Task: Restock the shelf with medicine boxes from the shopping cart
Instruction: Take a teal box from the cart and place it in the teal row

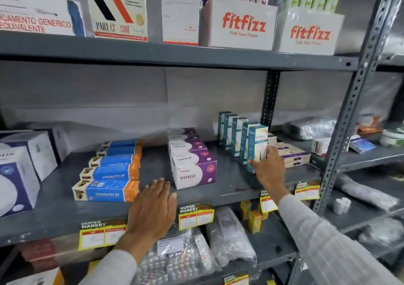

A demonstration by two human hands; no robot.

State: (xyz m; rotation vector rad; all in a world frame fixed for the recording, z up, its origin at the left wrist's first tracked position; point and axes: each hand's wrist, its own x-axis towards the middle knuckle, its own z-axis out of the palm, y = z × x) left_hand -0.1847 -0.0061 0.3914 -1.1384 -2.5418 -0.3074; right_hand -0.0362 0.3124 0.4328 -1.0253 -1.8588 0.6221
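My right hand [270,169] grips a tall teal and cream medicine box [258,142], upright at the front of a row of matching teal boxes [235,131] on the grey middle shelf [229,188]. My left hand [153,208] lies flat, palm down, fingers apart, on the shelf's front edge and holds nothing. It rests between the blue and orange Vivalyn boxes [109,188] and the purple and white Virest boxes [194,173]. The shopping cart is out of view.
White boxes [19,175] stand at the shelf's left end, flat cream boxes [293,153] behind my right hand. Fitfizz cartons [242,24] fill the shelf above. Yellow price tags [196,217] hang on the edge. Bagged blister packs [185,258] lie below. A grey upright post [343,131] bounds the right side.
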